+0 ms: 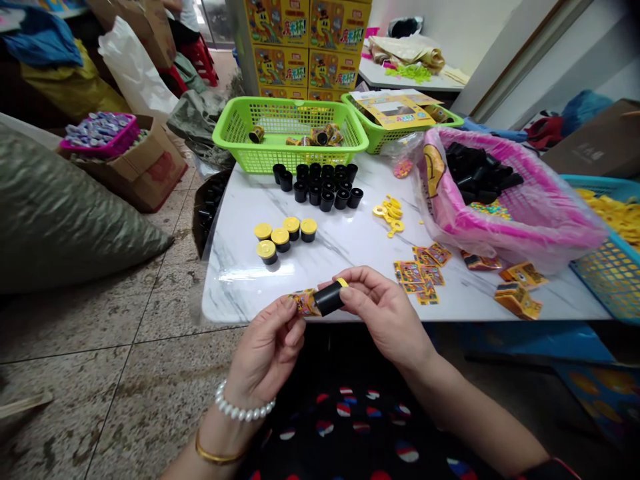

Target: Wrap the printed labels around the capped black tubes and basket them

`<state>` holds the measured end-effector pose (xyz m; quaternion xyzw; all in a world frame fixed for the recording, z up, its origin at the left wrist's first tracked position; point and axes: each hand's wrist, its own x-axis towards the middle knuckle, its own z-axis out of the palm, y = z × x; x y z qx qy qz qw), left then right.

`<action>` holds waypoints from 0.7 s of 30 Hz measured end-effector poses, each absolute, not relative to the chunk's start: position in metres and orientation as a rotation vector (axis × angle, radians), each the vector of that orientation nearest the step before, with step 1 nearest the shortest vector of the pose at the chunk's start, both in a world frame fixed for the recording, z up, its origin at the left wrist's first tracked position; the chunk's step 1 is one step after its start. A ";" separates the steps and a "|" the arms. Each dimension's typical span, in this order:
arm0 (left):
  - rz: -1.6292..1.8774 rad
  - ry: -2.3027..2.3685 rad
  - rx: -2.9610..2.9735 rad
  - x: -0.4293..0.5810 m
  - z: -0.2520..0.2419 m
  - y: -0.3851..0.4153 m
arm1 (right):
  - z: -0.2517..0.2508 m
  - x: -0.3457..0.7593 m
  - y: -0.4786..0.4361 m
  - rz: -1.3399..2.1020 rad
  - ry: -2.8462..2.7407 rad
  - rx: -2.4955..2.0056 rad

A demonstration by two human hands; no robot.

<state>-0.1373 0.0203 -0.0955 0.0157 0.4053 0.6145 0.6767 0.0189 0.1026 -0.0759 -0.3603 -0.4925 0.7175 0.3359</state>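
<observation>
At the near edge of the white marble table (350, 247): a left hand (265, 353) and a right hand (385, 313) work together just above the rim, palms turned toward each other.

Left grip: narrow, with thumb and fingers pinching a printed paper wrapper (305, 302).

Right grip: narrow, with thumb and fingertips closed on a black plastic tube (327, 299). A yellow cap (343, 283) shows at the tube's far end.

Work in hand: wrapper and tube touch, lying end to end between the hands. Fingers hide part of the join, so I cannot tell whether they are fixed together.

Capped tubes: five yellow-topped tubes (283, 237) stand upright beyond the hands, close together.

Uncapped tubes: a tight cluster of black tubes (320, 187) stands further back, just before a green plastic basket (290, 127).

Right of the hands: loose printed wrappers (423, 273) lie scattered on the marble, with a small heap of yellow plastic rings (390, 213) beyond them — all within easy reach.

Left wrist: a pearl bracelet (245, 403).
</observation>
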 end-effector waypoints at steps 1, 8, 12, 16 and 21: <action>1.391 0.901 0.032 -0.137 -0.096 0.020 | -0.074 0.018 0.102 1.848 -1.299 -0.964; 1.392 0.881 0.059 -0.135 -0.100 0.017 | -0.074 0.017 0.092 1.684 -1.451 -0.970; 1.398 0.877 0.061 -0.134 -0.101 0.018 | -0.078 0.019 0.088 1.435 -1.639 -0.932; 1.376 0.900 0.071 -0.134 -0.101 0.019 | -0.079 0.023 0.089 1.348 -1.717 -0.869; 1.355 1.005 0.159 -0.131 -0.102 0.019 | -0.084 0.024 0.093 1.505 -1.670 -0.840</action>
